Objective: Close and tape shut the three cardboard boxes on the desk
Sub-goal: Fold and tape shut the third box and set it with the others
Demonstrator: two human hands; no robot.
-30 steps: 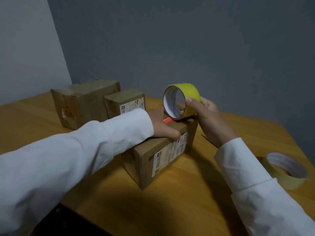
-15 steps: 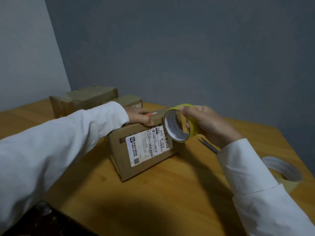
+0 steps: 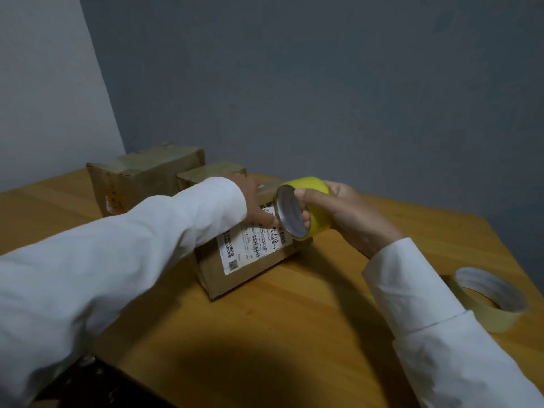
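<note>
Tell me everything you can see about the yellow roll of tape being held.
The yellow tape roll is wide, glossy yellow outside with a pale, greyish inner core. The right hand holds it off the desk, thumb over the outside and fingertips hooked into the core, its open face turned toward the camera. It sits at the right end of the labelled cardboard box, close to the left hand. Whether tape runs to the box cannot be told.

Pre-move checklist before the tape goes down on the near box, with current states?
1. Right hand grips yellow tape roll: ok.
2. Left hand rests on labelled cardboard box, steadying it: ok.
3. Box flaps closed flat: cannot tell, top hidden behind hands.
4. Free tape end peeled and stuck to the box: cannot tell.
5. Roll close to box edge: ok.
6. Spare masking tape roll away from the work area: ok.
</note>
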